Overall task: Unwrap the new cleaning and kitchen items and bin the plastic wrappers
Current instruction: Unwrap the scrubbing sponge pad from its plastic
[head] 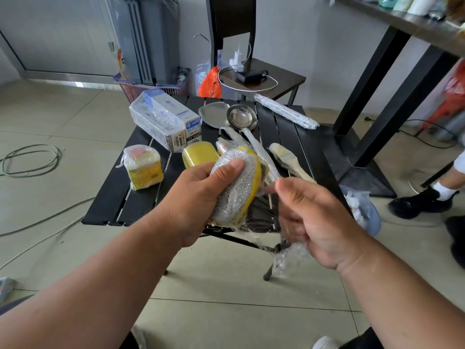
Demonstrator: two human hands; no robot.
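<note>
My left hand (198,197) grips a silver and yellow scouring sponge (236,190) above the front edge of the black slatted table (125,197). Clear plastic wrap (284,255) stretches from the sponge's lower end to my right hand (317,222), which holds it bunched in curled fingers. On the table lie a wrapped yellow sponge stack (143,167), another yellow sponge (198,154), a wrapped box pack (163,119), a steel spatula (214,114), a ladle (241,118) with wrapped handles, a brush (289,159) and a long wrapped roll (286,112).
A chair (264,76) with a charger and cable stands behind the table. A grey bin (148,36) is at the back left, an orange bag (210,83) beside the chair. Another person's black shoe (422,201) is at the right. Cables lie on the tiled floor at left.
</note>
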